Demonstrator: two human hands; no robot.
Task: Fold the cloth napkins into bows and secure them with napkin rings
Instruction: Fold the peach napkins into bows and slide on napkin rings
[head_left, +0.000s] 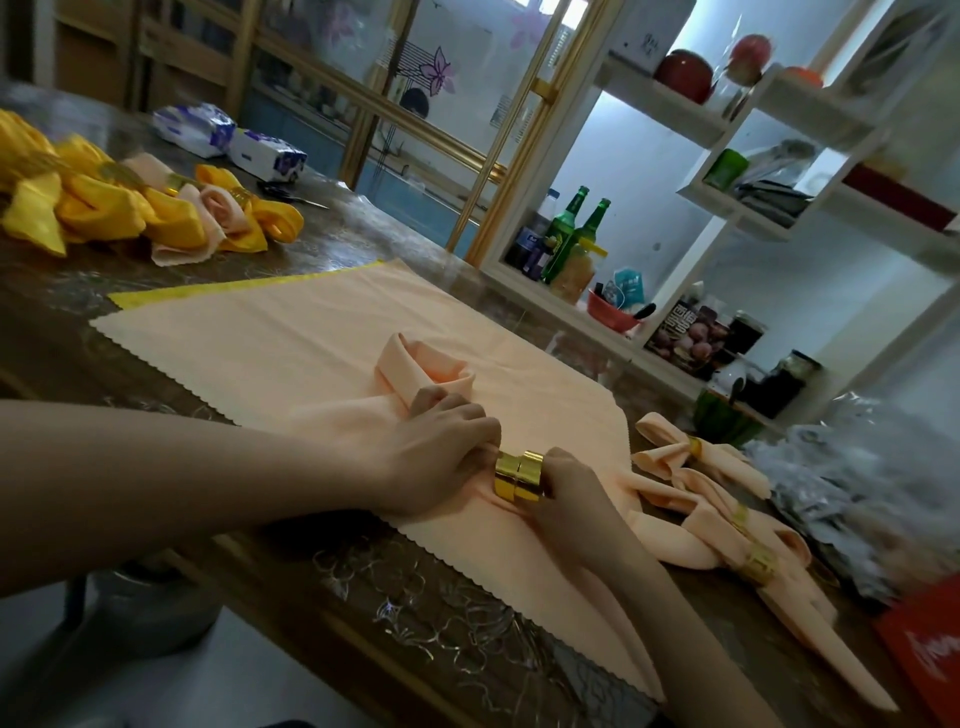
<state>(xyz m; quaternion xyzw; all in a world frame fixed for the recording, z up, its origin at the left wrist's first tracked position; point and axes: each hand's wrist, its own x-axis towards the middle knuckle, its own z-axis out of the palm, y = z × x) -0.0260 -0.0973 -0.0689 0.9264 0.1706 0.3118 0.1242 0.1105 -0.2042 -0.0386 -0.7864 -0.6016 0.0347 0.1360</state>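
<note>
Tabletop (332, 244): left hand (441, 447) grips one napkin (410, 371), right hand (566, 491) one ring (519, 477).

2 hands: left hand (441, 444), right hand (569, 486). 1 folded napkin (415, 374) & 1 gold ring (519, 477) in them. 3 more rings on the peach bows (670, 462) at right. 2 flat napkins: peach napkin (270, 338) on top, yellow napkin (208, 289) under it. 2 green bottles (563, 226). 2 tissue packs (195, 127). 1 pr scissors (280, 191). Bow pile (93, 208) at left: no. unclear.
</note>
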